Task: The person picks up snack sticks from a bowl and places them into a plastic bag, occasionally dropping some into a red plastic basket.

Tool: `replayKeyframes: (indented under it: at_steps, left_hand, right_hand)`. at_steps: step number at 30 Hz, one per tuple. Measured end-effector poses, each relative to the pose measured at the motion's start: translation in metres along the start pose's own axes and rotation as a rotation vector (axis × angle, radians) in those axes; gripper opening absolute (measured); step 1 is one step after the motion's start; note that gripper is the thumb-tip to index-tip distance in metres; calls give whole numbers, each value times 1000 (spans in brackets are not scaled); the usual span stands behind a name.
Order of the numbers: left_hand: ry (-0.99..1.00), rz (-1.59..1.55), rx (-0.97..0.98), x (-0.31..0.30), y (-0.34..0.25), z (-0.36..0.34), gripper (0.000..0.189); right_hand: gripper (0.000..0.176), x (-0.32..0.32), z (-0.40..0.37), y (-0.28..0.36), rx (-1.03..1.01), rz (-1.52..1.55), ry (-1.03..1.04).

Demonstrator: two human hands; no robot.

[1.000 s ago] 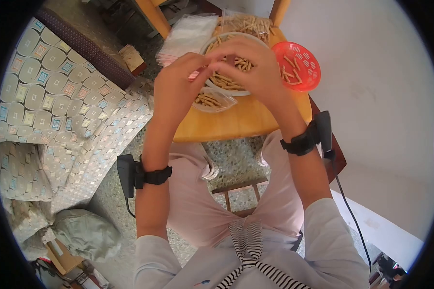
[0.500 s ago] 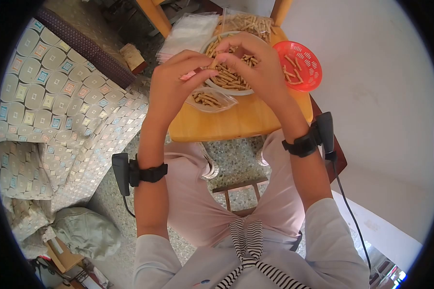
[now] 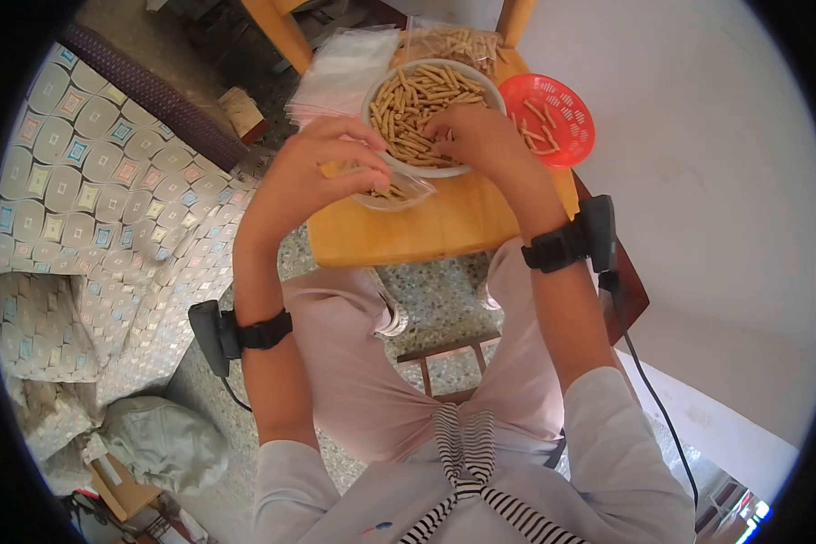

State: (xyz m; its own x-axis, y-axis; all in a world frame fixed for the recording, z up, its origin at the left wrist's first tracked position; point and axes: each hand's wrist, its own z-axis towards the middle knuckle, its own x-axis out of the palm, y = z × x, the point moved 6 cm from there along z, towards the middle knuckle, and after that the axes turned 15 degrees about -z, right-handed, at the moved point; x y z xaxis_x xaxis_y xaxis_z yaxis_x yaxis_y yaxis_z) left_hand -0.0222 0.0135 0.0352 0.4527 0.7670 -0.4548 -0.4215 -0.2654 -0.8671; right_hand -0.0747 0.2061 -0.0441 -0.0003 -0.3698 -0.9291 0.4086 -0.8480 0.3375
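Observation:
My right hand (image 3: 476, 138) reaches into a white bowl (image 3: 368, 116) heaped with short tan stick-like pieces (image 3: 422, 95). Its fingers are curled down among the pieces, and what lies between the fingertips is hidden. Left of the bowl, my left hand (image 3: 322, 172) hovers with thumb and fingers apart and nothing visible between them. Below its fingertips, a small clear plastic bag (image 3: 412, 192) holding some of the same pieces lies on the wooden chair seat (image 3: 408, 238), partly covered by the hand.
Right of the bowl stands a red perforated basket (image 3: 576, 136) with several pieces in it. Flat clear bags (image 3: 344, 72) are stacked at the back left, and a filled clear bag (image 3: 453, 43) lies behind the bowl. A white wall (image 3: 698, 163) rises at right; patterned cloth (image 3: 118, 208) hangs at left.
My hands were together above the bowl, fingertips meeting at one tan piece. They have parted: the left moved left and down, opening, while the right lowered into the bowl.

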Motion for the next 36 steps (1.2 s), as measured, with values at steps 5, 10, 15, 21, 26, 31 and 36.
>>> replayKeyframes:
  at_steps: [5,10,15,21,26,31,36]
  left_hand:
    - [-9,128,-141,8,8,-4,18]
    - [17,180,-109,8,7,-7,19]
    - [0,231,-74,8,7,-5,16]
    - [-256,210,-90,-3,-1,-2,21]
    - [-329,220,-107,-4,9,1,24]
    - [-360,219,-173,-5,18,2,26]
    - [-415,45,-156,-5,30,5,30]
  right_hand:
    - [23,27,7,3,-38,-219,46]
    - [17,27,13,9,35,-230,4]
    - [15,27,14,11,63,-239,63]
    - [12,27,13,22,15,-227,-122]
    - [9,35,15,21,20,-263,-43]
    - [8,31,16,26,2,-199,-110]
    - [15,-3,18,42,-43,77,-231]
